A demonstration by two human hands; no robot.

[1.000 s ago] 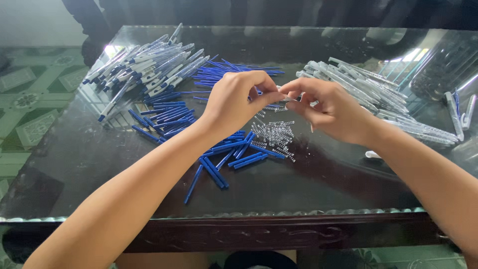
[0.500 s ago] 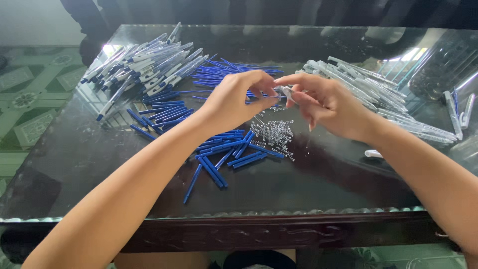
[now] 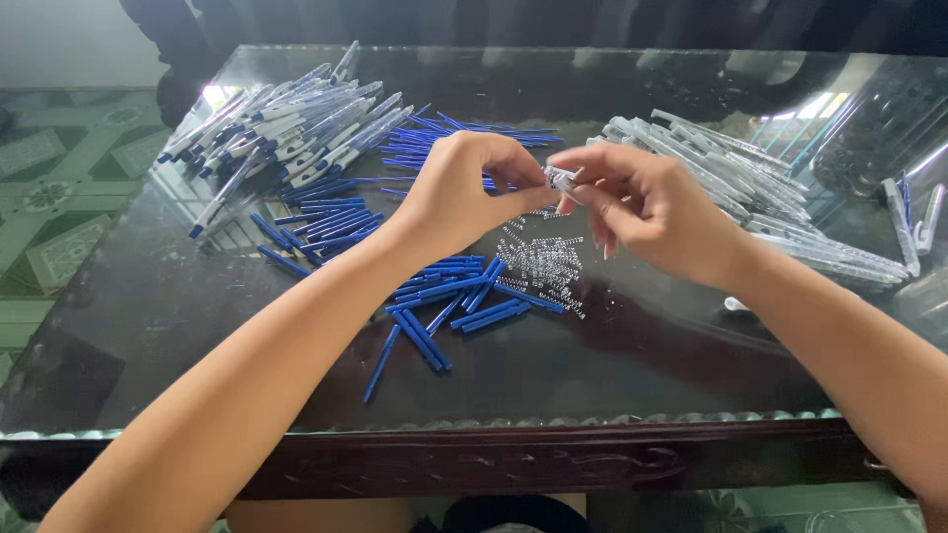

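Now — left hand [image 3: 464, 197] and right hand [image 3: 652, 212] pinch small clear part [image 3: 561, 179] | its shape hidden by fingers.

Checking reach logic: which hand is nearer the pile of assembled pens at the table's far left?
Left. The left hand is just right of the assembled pens; the right hand is farther right, beyond the left hand, near the clear barrels.

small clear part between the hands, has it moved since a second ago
Yes, slightly. The small clear part pinched between both hands has risen a little farther above the pile of springs, toward the table's far edge.
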